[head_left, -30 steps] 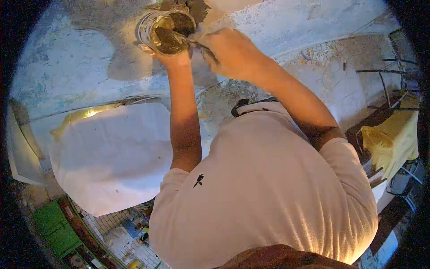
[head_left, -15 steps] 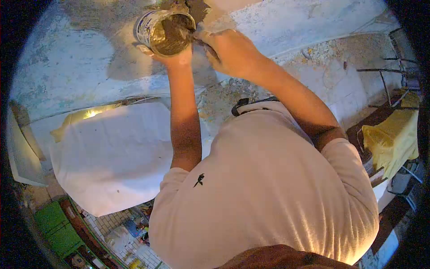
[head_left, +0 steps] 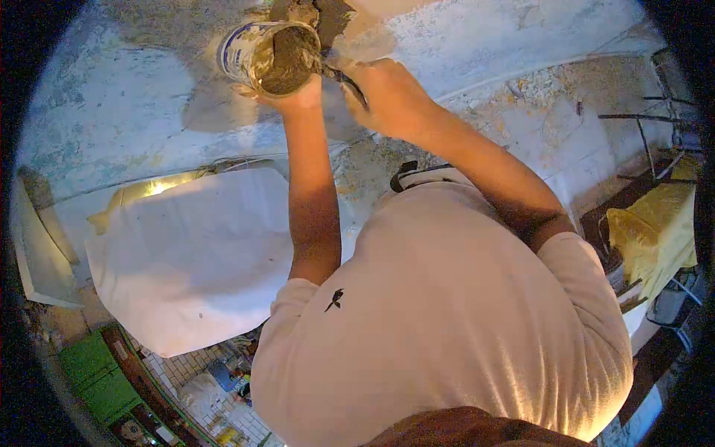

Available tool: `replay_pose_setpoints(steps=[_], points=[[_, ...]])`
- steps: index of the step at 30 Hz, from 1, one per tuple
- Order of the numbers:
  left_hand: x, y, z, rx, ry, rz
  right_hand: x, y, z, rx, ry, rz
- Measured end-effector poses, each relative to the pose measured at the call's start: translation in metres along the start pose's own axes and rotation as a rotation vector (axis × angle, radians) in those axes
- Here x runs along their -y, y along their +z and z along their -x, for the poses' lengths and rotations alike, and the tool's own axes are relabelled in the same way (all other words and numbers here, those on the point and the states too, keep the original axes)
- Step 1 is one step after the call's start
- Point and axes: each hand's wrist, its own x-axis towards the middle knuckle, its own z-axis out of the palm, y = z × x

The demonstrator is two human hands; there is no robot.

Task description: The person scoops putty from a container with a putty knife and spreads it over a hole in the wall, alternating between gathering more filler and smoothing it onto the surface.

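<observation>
My left hand (head_left: 302, 98) is closed around the underside of a small plastic tub (head_left: 237, 56), white with blue print. The tub is tilted, its mouth facing me, and grey-brown mortar (head_left: 290, 63) coats its inside. In my right hand (head_left: 391, 97), fingers closed, is a trowel (head_left: 350, 83) with a dark handle. Its far end reaches the tub's right rim; the blade is blurred and partly hidden. Just beyond the tub, dark wet mortar (head_left: 334, 18) sticks to the blue, worn wall (head_left: 112, 97).
A white sheet (head_left: 194, 253) covers something at the left. Below it are a green cabinet (head_left: 100, 372) and cluttered tiles (head_left: 182, 365). On the right stand metal frames (head_left: 644, 141) and a yellow cloth (head_left: 652, 231). Broken plaster (head_left: 514, 97) runs along the wall.
My right hand has shifted slightly right and down, showing more of the trowel's handle beside the rim. The tub has turned slightly, and more of its printed side shows.
</observation>
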Motion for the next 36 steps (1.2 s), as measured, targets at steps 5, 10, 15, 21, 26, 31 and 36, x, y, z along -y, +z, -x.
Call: replay_pose_setpoints(steps=[5,10,15,21,26,31,36], points=[[0.011,-0.005,-0.002,-0.307,0.176,-0.351,0.012,-0.001,-0.002,0.106,0.016,-0.083],[0.017,-0.03,0.004,-0.257,0.109,-0.327,0.012,0.007,-0.002,0.043,-0.009,-0.26],[0.017,-0.041,0.002,-0.244,0.109,-0.334,0.005,0.025,0.004,-0.17,-0.103,-0.372],[0.013,-0.049,-0.002,-0.228,0.122,-0.331,0.017,0.023,0.008,-0.01,0.14,-0.735],[0.005,-0.052,-0.004,-0.187,0.171,-0.287,0.025,-0.006,0.015,0.198,0.446,-1.29],[-0.012,-0.058,-0.01,-0.067,0.271,-0.153,0.014,-0.017,0.024,0.242,0.676,-1.418],[-0.042,-0.029,0.016,0.022,0.302,-0.008,-0.002,-0.034,0.038,0.352,0.617,-1.312]])
